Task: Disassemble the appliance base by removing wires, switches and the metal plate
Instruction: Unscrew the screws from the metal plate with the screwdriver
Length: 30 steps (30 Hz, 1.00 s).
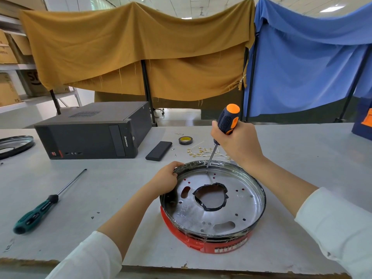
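Appliance base: the red appliance base (203, 243) sits on the surface (112, 190) near its front edge, just right of centre, with the metal plate (213, 200) on top of it.
Metal plate: round and shiny, with a raised rim wrapped in black tape; a large central hole edged in black, and several small holes and slots around it.
Screwdriver: the orange-and-black screwdriver (228, 119) stands nearly upright – its tip meets the plate at about 12 o'clock, just inside the rim.
Risk: in my judgement the tip can slip out of the screw head if the shaft leans, and scratch the plate or jump toward the left fingers; the taped rim edge can also cut if the base turns under the force.
Right grip: the right hand (237, 143) is wrapped tightly round the screwdriver handle, fingers curled closed on it.
Left grip: the left hand (166, 179) holds the plate rim at about 10 o'clock, fingers curled over the edge to steady it.
Wires: a small bundle of pale wires with brass terminals (203, 152) lies beyond the base at 12 o'clock – already off, it seems.
Further out: a roll of tape (185, 140) and a dark flat block (159, 151) at 11 o'clock, a grey computer case (92, 133) at 10 o'clock, and a green-handled screwdriver (38, 210) at 9 o'clock.
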Each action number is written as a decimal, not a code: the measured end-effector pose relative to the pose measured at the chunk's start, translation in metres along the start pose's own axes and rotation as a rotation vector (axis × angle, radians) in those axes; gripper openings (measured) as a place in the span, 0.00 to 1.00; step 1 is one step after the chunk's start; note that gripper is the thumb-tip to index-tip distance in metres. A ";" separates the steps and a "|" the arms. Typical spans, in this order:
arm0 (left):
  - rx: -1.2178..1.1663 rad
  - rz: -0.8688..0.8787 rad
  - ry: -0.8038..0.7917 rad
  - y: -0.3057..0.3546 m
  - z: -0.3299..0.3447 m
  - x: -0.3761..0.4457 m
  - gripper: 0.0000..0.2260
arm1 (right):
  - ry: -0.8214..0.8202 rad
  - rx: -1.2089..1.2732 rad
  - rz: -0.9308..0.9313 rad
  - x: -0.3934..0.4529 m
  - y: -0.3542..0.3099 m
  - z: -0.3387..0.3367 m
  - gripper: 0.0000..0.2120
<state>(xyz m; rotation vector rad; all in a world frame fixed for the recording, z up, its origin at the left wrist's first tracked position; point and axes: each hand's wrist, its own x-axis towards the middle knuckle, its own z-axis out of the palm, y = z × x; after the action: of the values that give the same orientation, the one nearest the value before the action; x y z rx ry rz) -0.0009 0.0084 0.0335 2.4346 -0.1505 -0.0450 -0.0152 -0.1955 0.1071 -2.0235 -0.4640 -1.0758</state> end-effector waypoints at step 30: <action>0.004 0.004 -0.010 0.001 -0.001 -0.001 0.20 | -0.073 -0.197 0.284 0.039 -0.004 0.020 0.17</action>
<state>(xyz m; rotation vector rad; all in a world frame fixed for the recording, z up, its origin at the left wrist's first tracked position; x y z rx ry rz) -0.0020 0.0079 0.0351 2.4383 -0.1602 -0.0555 0.0152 -0.1791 0.1339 -2.2266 -0.1036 -0.9036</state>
